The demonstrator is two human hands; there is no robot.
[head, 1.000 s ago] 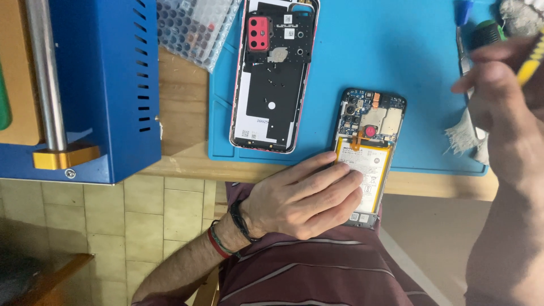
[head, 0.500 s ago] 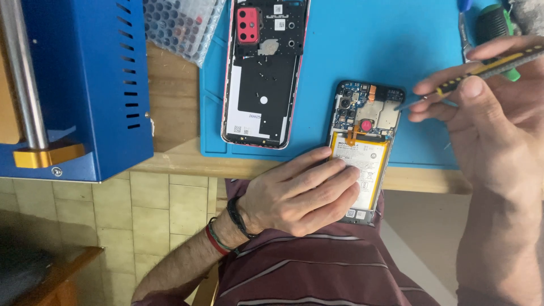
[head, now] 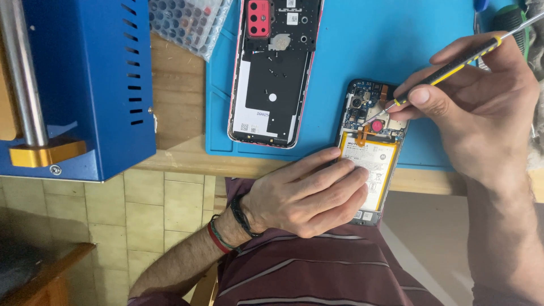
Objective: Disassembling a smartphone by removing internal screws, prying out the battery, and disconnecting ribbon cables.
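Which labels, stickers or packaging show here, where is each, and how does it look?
Battery label: on the opened phone, partly under the left hand; pale rectangle, small dark print.
White sticker: inside the back cover, lower left; white patch with small code squares.
Bubble wrap: top, beside the blue machine; clear, crumpled.

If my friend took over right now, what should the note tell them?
Left hand lies flat on the battery of the opened phone, pinning it at the blue mat edge.
Right hand holds a screwdriver, tip on the phone's upper board.
The back cover is off and lies on the mat, inner side up.
Left: the board and battery are in place.
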